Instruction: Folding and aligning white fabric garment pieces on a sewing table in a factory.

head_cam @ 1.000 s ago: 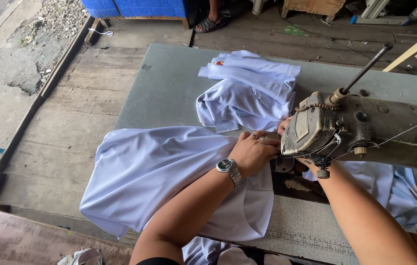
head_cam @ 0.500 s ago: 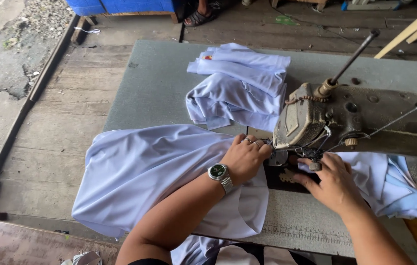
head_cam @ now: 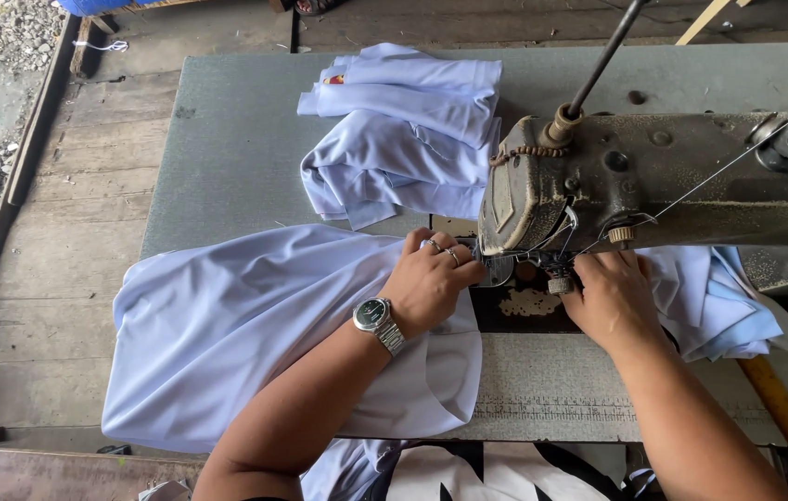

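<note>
- Setting: a grey-green cloth-topped work surface (head_cam: 227, 139) stands over weathered wooden floor planks (head_cam: 60, 232), with gravel visible at the upper left.
- Machine: an old, worn, drab metal sewing machine (head_cam: 653, 181) occupies the right half of the surface; a thin thread runs across its head.
- Item in hand: a large pale blue fabric garment (head_cam: 245, 325) lies spread across the near left part of the surface, its edge hanging over the front rim. Its right edge reaches to the machine's needle area.
- Left hand (head_cam: 431, 278): rests palm down on the garment's right edge, fingers spread and pressed flat on the cloth, fingertips just beside the presser foot. Rings on two fingers; a silver wristwatch with a dark dial (head_cam: 375, 317) on the wrist.
- Right hand (head_cam: 612, 292): sits directly under the machine head, to the right of the needle, fingers curled down onto pale blue cloth there. Whether it pinches the cloth cannot be told; the fingertips are hidden by the machine.
- Other stock: a stack of folded pale blue garments (head_cam: 408, 130) lies at the far side, well apart from both hands. More bunched pale blue cloth (head_cam: 718, 301) lies right of the right hand.
</note>
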